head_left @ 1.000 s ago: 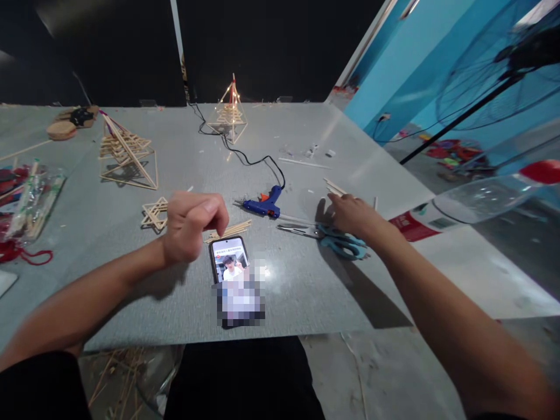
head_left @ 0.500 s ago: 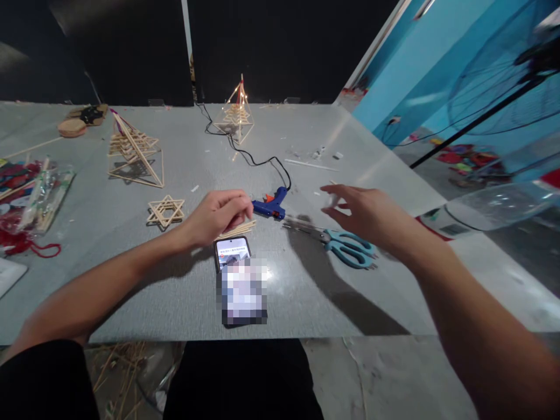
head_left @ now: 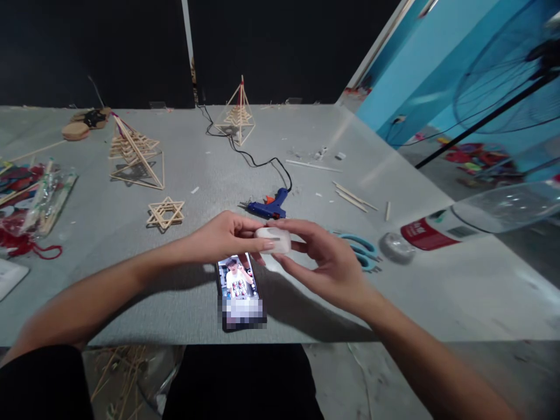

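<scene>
Between both hands, above the phone, is a small white rounded case (head_left: 273,240) with a dark mark on its front. My left hand (head_left: 227,238) grips its left side, thumb laid across the front. From the right, my right hand (head_left: 326,259) closes its fingers on the other side. Just below them a phone (head_left: 240,283) lies lit on the table, its top edge partly covered. Beyond the hands rests a blue glue gun (head_left: 272,205) with an orange trigger. Blue-handled scissors (head_left: 361,249) are partly hidden behind my right hand.
A stick star (head_left: 166,213) and two stick pyramids (head_left: 135,153) (head_left: 238,114) stand on the grey table. A large bottle (head_left: 464,219) lies at the right. Loose sticks (head_left: 351,200) are near the scissors, and bagged materials (head_left: 39,198) are at far left.
My right hand has moved left and toward me, bringing the white case to my left hand, which has come slightly nearer and right. The far pyramid's small lights, lit before, now look dark.
</scene>
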Tool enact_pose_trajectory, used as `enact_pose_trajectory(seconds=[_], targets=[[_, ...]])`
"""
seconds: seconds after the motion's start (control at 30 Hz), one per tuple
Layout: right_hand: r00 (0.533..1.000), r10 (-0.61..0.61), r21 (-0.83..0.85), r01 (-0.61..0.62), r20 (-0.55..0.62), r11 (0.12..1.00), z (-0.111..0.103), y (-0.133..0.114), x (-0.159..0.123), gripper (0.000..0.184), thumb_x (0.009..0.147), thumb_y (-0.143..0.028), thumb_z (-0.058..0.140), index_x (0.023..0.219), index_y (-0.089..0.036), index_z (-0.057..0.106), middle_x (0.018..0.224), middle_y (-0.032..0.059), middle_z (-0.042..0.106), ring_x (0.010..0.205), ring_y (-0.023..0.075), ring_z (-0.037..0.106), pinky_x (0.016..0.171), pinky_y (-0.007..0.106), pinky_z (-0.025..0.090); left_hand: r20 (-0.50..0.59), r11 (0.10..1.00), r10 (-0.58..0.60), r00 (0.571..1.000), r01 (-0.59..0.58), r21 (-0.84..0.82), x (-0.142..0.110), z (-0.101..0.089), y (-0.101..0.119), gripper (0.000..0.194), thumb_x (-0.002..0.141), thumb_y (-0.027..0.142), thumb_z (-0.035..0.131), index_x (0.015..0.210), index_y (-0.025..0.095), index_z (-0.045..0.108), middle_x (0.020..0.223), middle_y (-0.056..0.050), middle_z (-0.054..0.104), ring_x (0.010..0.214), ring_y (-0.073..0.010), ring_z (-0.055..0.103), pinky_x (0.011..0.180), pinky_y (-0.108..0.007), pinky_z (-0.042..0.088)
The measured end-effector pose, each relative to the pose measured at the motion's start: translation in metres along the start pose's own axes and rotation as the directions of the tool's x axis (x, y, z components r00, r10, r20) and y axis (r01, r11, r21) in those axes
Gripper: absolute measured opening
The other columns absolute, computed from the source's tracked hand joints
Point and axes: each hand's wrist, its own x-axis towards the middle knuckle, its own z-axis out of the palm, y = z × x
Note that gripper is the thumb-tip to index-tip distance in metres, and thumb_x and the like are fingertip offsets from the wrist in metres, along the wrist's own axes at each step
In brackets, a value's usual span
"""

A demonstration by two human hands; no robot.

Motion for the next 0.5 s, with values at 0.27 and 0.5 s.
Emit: enact_pose_trajectory(seconds=[0.27,0.5], targets=[[0.988,0.136,0.256,-0.113,-0.073,0.96,0.002,0.011,-0.003,0.044,0.084,-0.025,0.083,0.123,-0.024,0.062,0.115,0.0053,0.071,0.102,0.0176,0.072,0.095,0.037,0.064,-0.064,0.997,0.01,0.998,-0.005,0.083,0.0,0.007,-0.004,0.039,0.095,0.042,0.064,0.119,0.013,0.074,0.08,-0.007,0.074,0.058,-0.0085,0.058,0.05,-0.02,0.039],[0.984,-0.041,0.008,0.043,-0.173,0.999,0.001,-0.002,0.009,0.041,0.087,-0.026,0.081,0.124,-0.025,0.063,0.109,0.0046,0.07,0.09,0.0174,0.068,0.082,0.036,0.062,-0.18,0.993,0.099,0.979,-0.109,-0.047,-0.003,0.019,-0.001,0.048,0.097,0.046,0.059,0.133,0.014,0.063,0.108,-0.012,0.071,0.081,-0.0164,0.069,0.055,-0.023,0.051]])
